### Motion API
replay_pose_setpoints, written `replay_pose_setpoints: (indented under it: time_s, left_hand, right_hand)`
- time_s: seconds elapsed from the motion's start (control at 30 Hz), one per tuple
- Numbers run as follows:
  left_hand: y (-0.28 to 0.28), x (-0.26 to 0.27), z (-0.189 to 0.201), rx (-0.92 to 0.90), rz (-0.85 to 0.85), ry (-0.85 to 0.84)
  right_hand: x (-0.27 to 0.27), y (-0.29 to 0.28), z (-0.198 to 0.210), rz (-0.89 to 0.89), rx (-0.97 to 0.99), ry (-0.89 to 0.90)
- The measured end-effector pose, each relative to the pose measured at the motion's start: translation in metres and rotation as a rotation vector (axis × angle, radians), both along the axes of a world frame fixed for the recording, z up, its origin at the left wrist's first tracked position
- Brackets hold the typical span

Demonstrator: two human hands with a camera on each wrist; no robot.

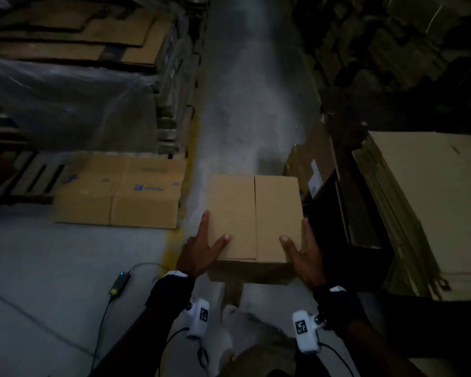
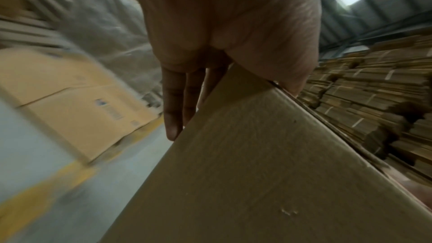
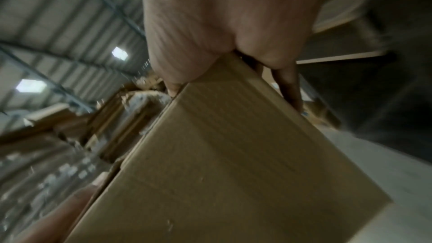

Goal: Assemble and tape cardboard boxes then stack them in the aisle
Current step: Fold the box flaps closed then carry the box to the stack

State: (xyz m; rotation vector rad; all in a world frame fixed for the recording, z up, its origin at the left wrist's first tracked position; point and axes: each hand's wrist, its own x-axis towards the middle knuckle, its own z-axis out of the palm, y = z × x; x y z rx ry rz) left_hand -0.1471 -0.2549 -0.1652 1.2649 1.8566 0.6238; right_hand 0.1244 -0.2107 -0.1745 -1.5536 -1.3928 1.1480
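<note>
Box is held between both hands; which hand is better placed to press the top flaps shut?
Left, marginally: the left hand has its thumb farther onto the box top; the right hand sits mostly along the side.

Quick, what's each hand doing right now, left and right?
Left hand: open, straight fingers along the left side of the cardboard box, thumb on top.
Right hand: open, straight fingers along the box's right side, thumb on top.
</note>
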Motion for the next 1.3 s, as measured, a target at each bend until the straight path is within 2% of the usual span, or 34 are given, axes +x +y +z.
replay_pose_setpoints:
  time_s: [0.13, 0.3, 0.53, 0.63, 0.83, 0.93, 1.07, 1.3]
  left_hand:
    - [0.081, -0.019, 0.011, 0.004, -0.031, 0.018]
    - [0.190, -0.040, 0.049, 0.005, -0.087, 0.090]
    - [0.336, -0.062, 0.080, 0.074, -0.171, 0.103]
    - [0.413, -0.070, 0.086, 0.103, -0.209, 0.078]
    - [0.584, -0.076, 0.096, 0.149, -0.300, 0.054]
    - [0.654, -0.066, 0.115, 0.157, -0.385, 0.048]
    - [0.741, -0.039, 0.133, 0.164, -0.533, 0.039]
    - [0.867, 0.051, 0.146, 0.194, -0.760, 0.013]
  right_hand:
    - [-0.016, 0.073, 0.005, -0.001, 0.014, -0.010]
    - [-0.031, 0.175, 0.027, -0.009, 0.042, 0.007]
    - [-0.047, 0.309, 0.057, -0.120, 0.095, 0.025]
    - [-0.054, 0.369, 0.062, -0.197, 0.101, 0.042]
    - [-0.067, 0.492, 0.081, -0.335, 0.149, -0.090]
    - [-0.064, 0.539, 0.092, -0.431, 0.138, -0.111]
    - [-0.048, 0.595, 0.100, -0.584, 0.128, -0.036]
    - [0.001, 0.664, 0.109, -0.825, 0.177, -0.070]
